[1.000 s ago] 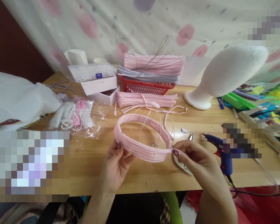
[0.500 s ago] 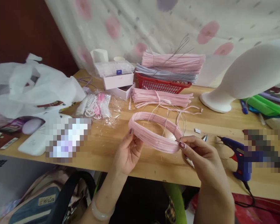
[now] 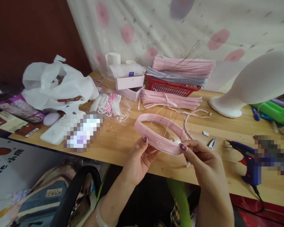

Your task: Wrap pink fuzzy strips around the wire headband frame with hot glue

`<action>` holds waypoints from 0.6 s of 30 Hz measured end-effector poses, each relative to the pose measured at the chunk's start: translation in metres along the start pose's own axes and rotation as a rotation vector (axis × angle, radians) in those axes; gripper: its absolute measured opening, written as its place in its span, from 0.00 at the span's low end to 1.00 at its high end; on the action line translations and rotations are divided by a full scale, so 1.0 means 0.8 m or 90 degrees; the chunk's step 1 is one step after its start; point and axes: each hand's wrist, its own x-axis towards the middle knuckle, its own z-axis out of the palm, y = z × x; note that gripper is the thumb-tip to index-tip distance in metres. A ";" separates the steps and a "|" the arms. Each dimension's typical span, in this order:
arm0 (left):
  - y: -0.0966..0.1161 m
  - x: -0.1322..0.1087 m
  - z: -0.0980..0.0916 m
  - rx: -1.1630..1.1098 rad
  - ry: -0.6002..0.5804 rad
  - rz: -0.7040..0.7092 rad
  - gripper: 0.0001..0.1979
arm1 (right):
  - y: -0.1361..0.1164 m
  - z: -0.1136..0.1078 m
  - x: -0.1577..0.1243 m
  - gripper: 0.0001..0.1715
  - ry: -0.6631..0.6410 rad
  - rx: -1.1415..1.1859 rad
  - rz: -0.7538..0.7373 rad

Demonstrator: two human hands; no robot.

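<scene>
Both hands hold a pink ring (image 3: 160, 132) wound from pink strips, with thin wires sticking out of it, just above the wooden table (image 3: 123, 142). My left hand (image 3: 139, 159) pinches the ring's near left side with thumb on top. My right hand (image 3: 200, 157) pinches its near right end between thumb and fingers. A bundle of pink strips (image 3: 170, 99) lies right behind the ring.
A blue glue gun (image 3: 247, 162) and small pliers (image 3: 212, 143) lie right of my hands. A red basket (image 3: 172, 88) stacked with pink strips, a white foam head (image 3: 255, 83), pink boxes (image 3: 129, 80), a bead bag (image 3: 109, 105) and a white plastic bag (image 3: 56, 83) stand further back.
The view has swung left, so everything sits further right in frame. Both hands keep their hold on the pink ring, with the left hand's grip shifting slightly along it.
</scene>
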 end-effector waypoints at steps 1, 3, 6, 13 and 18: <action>0.000 -0.002 0.000 0.009 -0.006 -0.002 0.09 | 0.000 -0.001 -0.001 0.13 -0.001 -0.003 0.000; 0.000 -0.004 0.002 0.027 -0.010 -0.002 0.15 | -0.001 -0.002 -0.003 0.13 0.002 -0.010 0.001; -0.002 -0.004 0.004 0.056 -0.007 0.001 0.18 | -0.002 -0.004 -0.003 0.13 0.001 -0.017 -0.003; 0.001 -0.009 0.001 0.197 -0.005 0.019 0.21 | 0.000 -0.006 -0.001 0.13 0.012 -0.019 -0.014; 0.057 -0.059 -0.017 0.908 0.139 0.408 0.10 | -0.005 -0.008 -0.001 0.13 0.036 -0.063 -0.035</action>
